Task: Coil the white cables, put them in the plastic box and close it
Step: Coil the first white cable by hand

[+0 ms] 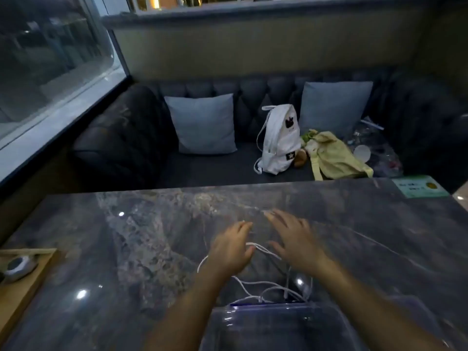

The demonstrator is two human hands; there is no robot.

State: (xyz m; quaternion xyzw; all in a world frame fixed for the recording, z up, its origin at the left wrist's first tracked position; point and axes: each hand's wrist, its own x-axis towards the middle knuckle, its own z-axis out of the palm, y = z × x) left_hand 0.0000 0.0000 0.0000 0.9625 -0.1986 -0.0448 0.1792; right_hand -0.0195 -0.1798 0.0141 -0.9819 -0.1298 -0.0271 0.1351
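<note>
White cables (255,285) lie loose on the dark marble table (126,249), a tangle of thin loops just beyond the far wall of the clear plastic box (278,325), which sits at the near edge between my forearms. I see no lid on the box from here, and no cable inside it as far as the blur lets me judge.

My left hand (231,249) is over the far end of the tangle with the fingers curled; a loop of cable runs right by its fingertips, but I cannot tell whether it is actually pinched or only touched. My right hand (293,239) is spread flat and open above the table, fingers extended, holding nothing that I can make out.

I judge the task to be at its start: gathering a strand to begin coiling. To do this well, I would want to find one free end first and not grab the middle of the heap, since the strands cross each other near the box wall and pulling there would likely tighten a knot. Pinching the end in the left hand and letting the right feed even loops onto it should keep the coil small enough for the box. The polished table looks slick, so the light cable may slide when tugged; lifting it clear seems safer than dragging.
</note>
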